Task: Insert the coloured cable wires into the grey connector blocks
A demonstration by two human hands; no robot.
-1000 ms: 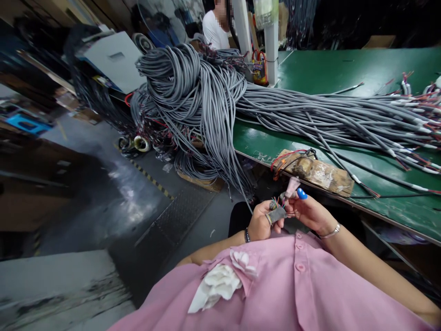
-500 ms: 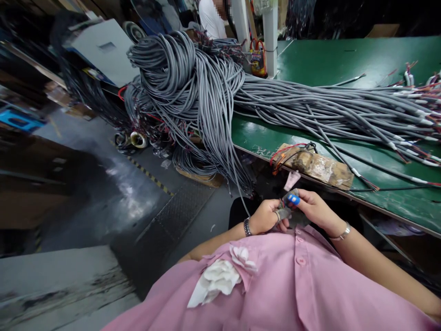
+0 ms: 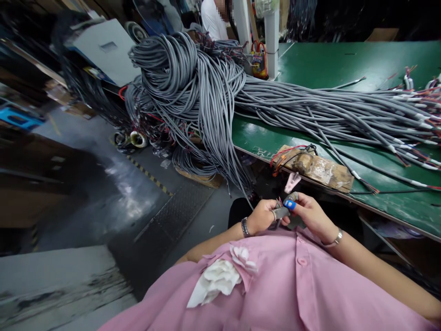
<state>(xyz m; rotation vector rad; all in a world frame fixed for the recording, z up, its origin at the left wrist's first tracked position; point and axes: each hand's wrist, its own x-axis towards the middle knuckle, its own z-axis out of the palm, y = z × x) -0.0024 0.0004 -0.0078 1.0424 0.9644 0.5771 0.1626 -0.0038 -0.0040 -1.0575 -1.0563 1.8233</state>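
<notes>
My left hand (image 3: 263, 217), with grey wrapping on its thumb, is closed around the end of a grey cable (image 3: 248, 201) that runs down from the bundle. Thin coloured wires (image 3: 279, 201) stick up from its fingers. Right beside it, my right hand (image 3: 312, 215) pinches at the wire ends, with blue tape on the thumb and grey wrapping on a finger. The fingertips hide exactly which wires it grips. Both hands are in front of my pink shirt, below the bench edge. A pink clip (image 3: 292, 182) sits just above them.
A large heap of grey cables (image 3: 213, 101) lies over the green bench (image 3: 344, 59) and hangs off its edge. A taped wooden block (image 3: 320, 171) with red and black leads is at the bench edge. A person in white (image 3: 213, 20) is behind a post.
My right hand has shifted slightly left and down, and its fingers have turned a little. My left hand stays in nearly the same place on the cable.
</notes>
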